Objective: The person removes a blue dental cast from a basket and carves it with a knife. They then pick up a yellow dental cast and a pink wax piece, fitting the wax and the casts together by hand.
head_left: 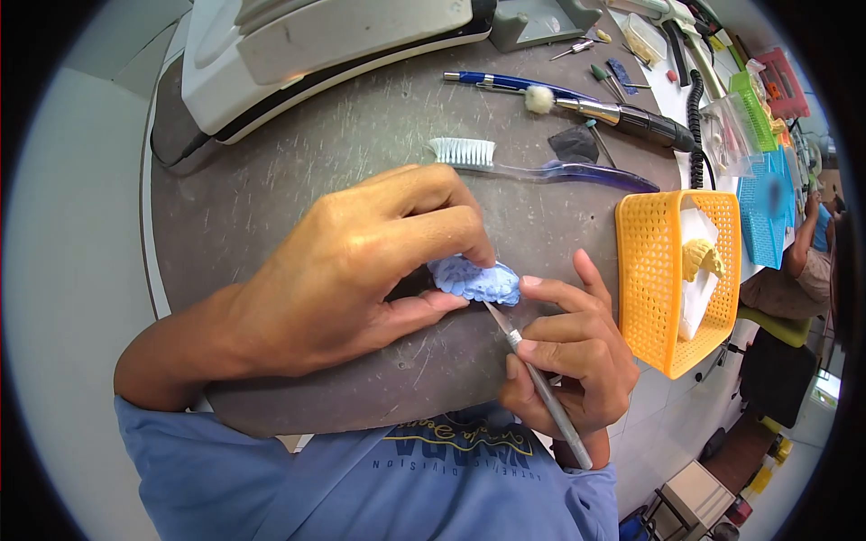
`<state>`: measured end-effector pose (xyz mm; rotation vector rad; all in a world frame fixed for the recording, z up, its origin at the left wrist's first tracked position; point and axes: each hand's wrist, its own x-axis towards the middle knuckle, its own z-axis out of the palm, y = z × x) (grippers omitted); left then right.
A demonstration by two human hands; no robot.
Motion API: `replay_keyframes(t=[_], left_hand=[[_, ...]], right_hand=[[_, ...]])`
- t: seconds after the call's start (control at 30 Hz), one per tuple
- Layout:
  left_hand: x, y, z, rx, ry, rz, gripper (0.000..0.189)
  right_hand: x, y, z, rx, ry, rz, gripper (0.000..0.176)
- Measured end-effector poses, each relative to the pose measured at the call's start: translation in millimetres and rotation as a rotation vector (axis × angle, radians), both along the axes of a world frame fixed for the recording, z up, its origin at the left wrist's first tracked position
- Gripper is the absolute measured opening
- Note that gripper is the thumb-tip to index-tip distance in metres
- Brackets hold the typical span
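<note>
In the head view, my left hand [361, 261] pinches a small blue dental model [476, 280] with tooth-like bumps along its edge. The thumb presses its near side while the fingers curl over the far side. My right hand [577, 356] grips a craft knife [548, 397] by its metal handle, held like a pen. The blade tip points up at the model's lower edge, right at its surface. One right finger reaches to the model's right end. Both hands work close over the brown table mat [298, 397], near its front edge.
Beyond the hands lie a toothbrush [541, 169], a blue pen [505, 83] and a handpiece [631, 119] with a white fluffy tip. A yellow basket [649, 279] holding a yellowish cast [702, 259] stands at the right. A white machine [343, 54] occupies the back left. Another person [803, 252] sits far right.
</note>
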<state>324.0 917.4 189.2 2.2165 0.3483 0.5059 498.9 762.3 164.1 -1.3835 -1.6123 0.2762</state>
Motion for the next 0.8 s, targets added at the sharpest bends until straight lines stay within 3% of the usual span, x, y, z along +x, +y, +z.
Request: replay_keyframes(t=[0.8], left_hand=[[2, 10, -5, -0.053, -0.032, -0.059, 0.027]], right_hand=[[1, 5, 2, 0.030, -0.030, 0.029, 0.018]])
